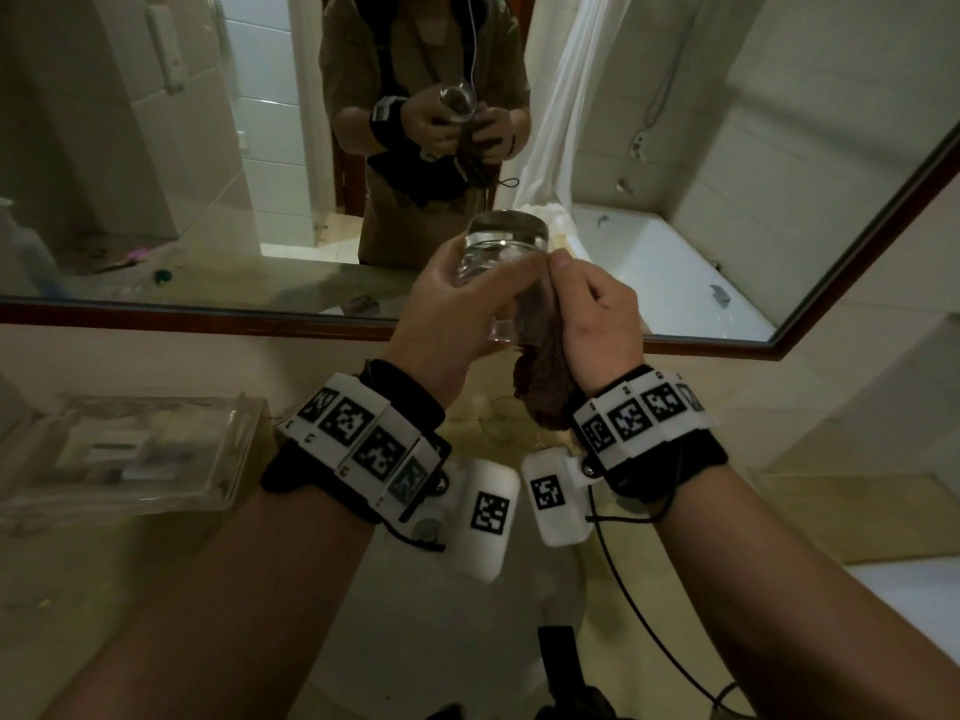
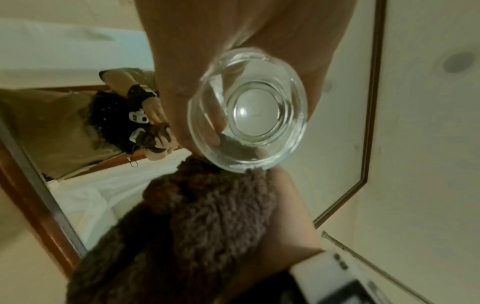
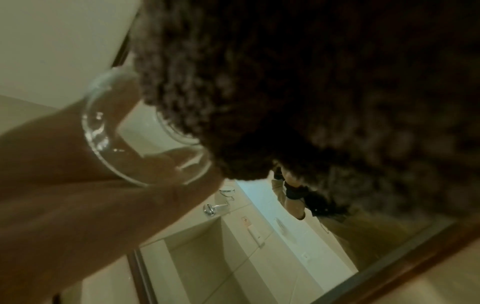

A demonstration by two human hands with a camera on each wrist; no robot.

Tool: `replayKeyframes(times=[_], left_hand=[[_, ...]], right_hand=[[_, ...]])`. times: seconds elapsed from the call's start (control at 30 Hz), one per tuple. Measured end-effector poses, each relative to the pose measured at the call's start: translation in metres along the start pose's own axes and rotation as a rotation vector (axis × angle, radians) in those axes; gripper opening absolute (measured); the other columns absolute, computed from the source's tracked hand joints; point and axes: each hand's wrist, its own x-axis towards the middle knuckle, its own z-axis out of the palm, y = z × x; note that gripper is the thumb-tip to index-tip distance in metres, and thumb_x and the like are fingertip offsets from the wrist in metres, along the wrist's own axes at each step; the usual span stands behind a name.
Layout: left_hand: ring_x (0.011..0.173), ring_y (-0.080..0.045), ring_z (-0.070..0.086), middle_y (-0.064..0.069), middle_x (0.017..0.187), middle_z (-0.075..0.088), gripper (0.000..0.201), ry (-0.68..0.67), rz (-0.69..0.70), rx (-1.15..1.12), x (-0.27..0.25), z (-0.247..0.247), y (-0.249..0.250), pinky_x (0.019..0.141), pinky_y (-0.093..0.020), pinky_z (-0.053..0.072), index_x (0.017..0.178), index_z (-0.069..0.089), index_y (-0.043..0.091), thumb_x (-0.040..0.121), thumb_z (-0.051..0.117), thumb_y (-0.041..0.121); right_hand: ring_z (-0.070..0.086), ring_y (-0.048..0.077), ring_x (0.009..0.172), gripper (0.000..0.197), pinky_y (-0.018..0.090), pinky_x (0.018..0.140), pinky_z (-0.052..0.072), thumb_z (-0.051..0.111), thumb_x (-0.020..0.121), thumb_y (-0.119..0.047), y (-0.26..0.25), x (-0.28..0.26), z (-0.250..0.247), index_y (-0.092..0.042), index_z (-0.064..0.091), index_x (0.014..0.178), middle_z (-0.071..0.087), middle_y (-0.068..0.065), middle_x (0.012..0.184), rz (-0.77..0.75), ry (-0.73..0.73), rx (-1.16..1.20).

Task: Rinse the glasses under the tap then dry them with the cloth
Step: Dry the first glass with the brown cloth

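Before the mirror [image 1: 156, 148], a clear glass [image 1: 506, 262] meets brown cloth [image 1: 545, 376].

Head cam looks down at mirror [image 1: 156, 148]; wrist cams close, upward, sharing glass [image 2: 246, 115]

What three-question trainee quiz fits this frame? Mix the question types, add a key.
1. Multiple choice: which of the hands grips the glass? A) left hand B) right hand C) neither
2. True or false: the brown cloth lies flat on the counter.
3. Fill in: behind the hands, the wall carries a wood-framed ______.

Key: 1 A. 2 false; the right hand holds the cloth bunched against the side of the glass, with the rest hanging below. 3 mirror.
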Motion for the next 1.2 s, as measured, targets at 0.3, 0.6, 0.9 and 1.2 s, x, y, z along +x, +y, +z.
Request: replayKeyframes(times=[0.3, 0.6, 0.9, 1.2], left_hand=[[0.112, -0.03, 0.064, -0.011, 0.121, 0.065, 0.063, 0.084, 0.044, -0.034, 0.002, -0.007, -0.006, 0.09, -0.051, 0.055, 0.133, 0.05, 0.017, 0.076, 0.075, 0.028], [0.1, -0.018, 0.068, -0.003, 0.108, 0.07, 0.022, -0.013, 0.072, 0.167, 0.003, -0.006, -0.002, 0.089, -0.037, 0.055, 0.113, 0.059, 0.023, 0.092, 0.063, 0.027], [0.1, -0.016, 0.069, -0.004, 0.11, 0.07, 0.046, 0.08, 0.124, 0.17, 0.009, -0.004, -0.004, 0.089, -0.037, 0.057, 0.122, 0.058, 0.012, 0.081, 0.076, 0.023], [0.097, -0.016, 0.069, -0.005, 0.108, 0.07, 0.041, 0.051, 0.107, 0.141, 0.002, -0.003, -0.008, 0.079, -0.031, 0.058, 0.122, 0.056, 0.012, 0.084, 0.072, 0.016]], right_hand=[[0.059, 0.004, 0.068, 0.025, 0.019, 0.062, 0.044, 0.048, 0.097, -0.025, -0.018, -0.003, 0.0, -0.018, 0.07, 0.09, 0.064, -0.012, 0.072, -0.137, 0.009, 0.014], [0.038, 0.002, 0.049, 0.038, 0.015, 0.049, 0.032, 0.05, 0.098, -0.019, 0.001, -0.002, 0.0, -0.004, 0.056, 0.064, 0.044, -0.003, 0.054, 0.053, 0.025, 0.006], [0.063, 0.01, 0.084, 0.029, 0.026, 0.076, 0.049, 0.049, 0.095, -0.028, -0.009, -0.005, 0.001, -0.012, 0.072, 0.1, 0.069, -0.001, 0.089, -0.078, 0.057, 0.013], [0.059, 0.011, 0.066, 0.028, 0.027, 0.064, 0.049, 0.048, 0.097, -0.025, -0.003, -0.004, 0.001, -0.021, 0.068, 0.077, 0.065, -0.003, 0.067, -0.036, 0.024, -0.019]])
